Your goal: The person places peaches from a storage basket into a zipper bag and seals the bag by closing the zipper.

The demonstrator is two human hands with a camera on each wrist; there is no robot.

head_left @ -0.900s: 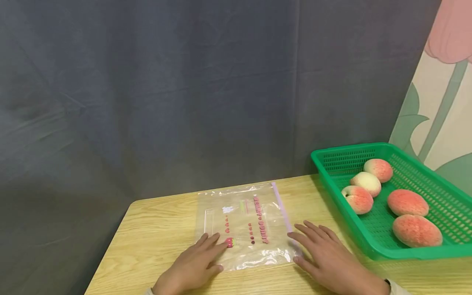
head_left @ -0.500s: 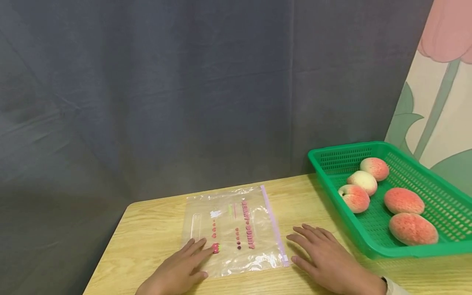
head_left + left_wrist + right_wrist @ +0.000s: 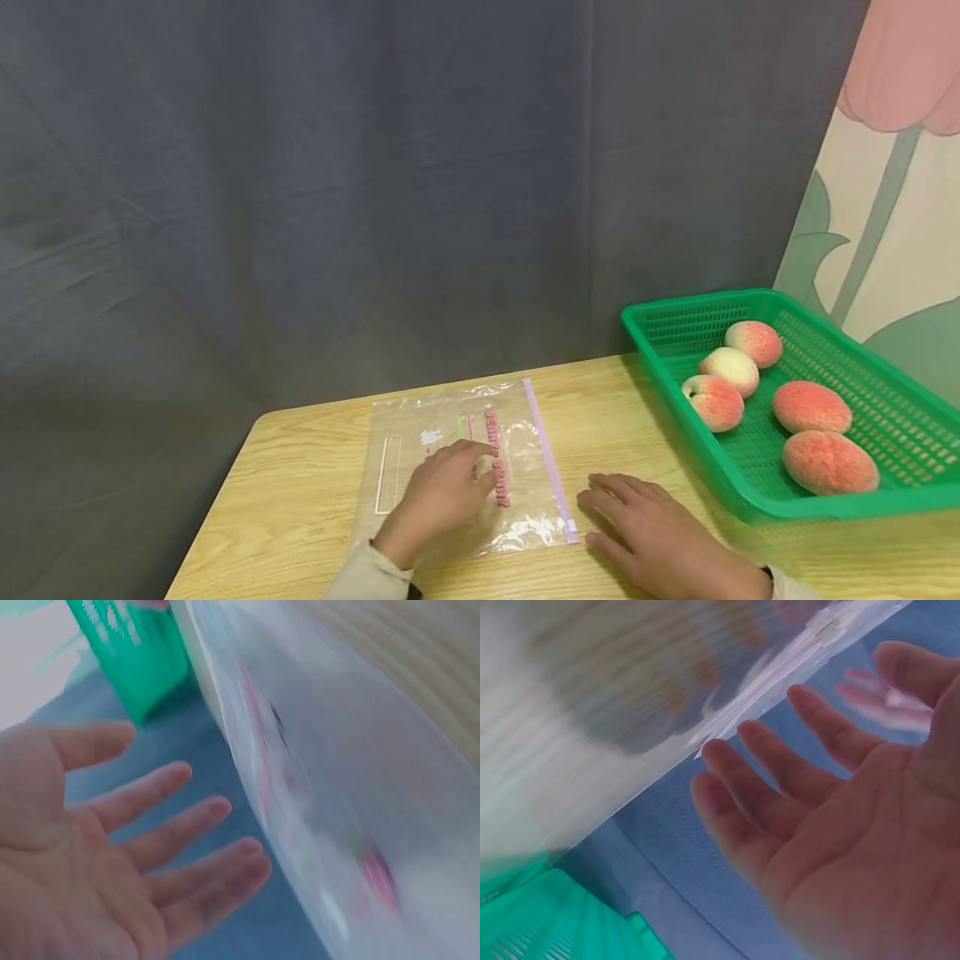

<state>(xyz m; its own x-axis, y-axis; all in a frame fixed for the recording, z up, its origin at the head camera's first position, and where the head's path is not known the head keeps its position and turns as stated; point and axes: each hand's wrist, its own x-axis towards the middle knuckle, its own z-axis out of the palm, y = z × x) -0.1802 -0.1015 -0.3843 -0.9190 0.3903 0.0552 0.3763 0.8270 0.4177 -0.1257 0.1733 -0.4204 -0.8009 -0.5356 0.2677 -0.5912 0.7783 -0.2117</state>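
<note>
A clear zip bag (image 3: 521,479) with pink lettering lies flat on the wooden table, its lilac zip strip (image 3: 546,454) on the right side. The white slider (image 3: 572,526) sits at the strip's near end. My left hand (image 3: 450,487) is over the middle of the bag, covering part of the print. In the left wrist view its fingers (image 3: 172,832) are spread and hold nothing, with a gap between them and the bag. Just right of the slider is my right hand (image 3: 648,529), palm down. Its fingers (image 3: 780,772) are loosely extended, with nothing in them, in the right wrist view.
A green plastic basket (image 3: 720,462) stands on the right of the table with several peaches (image 3: 828,461) in it. Behind the table hangs a dark grey curtain (image 3: 420,208). A wall with a painted flower (image 3: 896,167) is at the far right.
The bag has shifted left and slightly nearer from the first frame. My left hand has lifted from the bag's left part and moved right over its middle. The right hand has barely moved.
</note>
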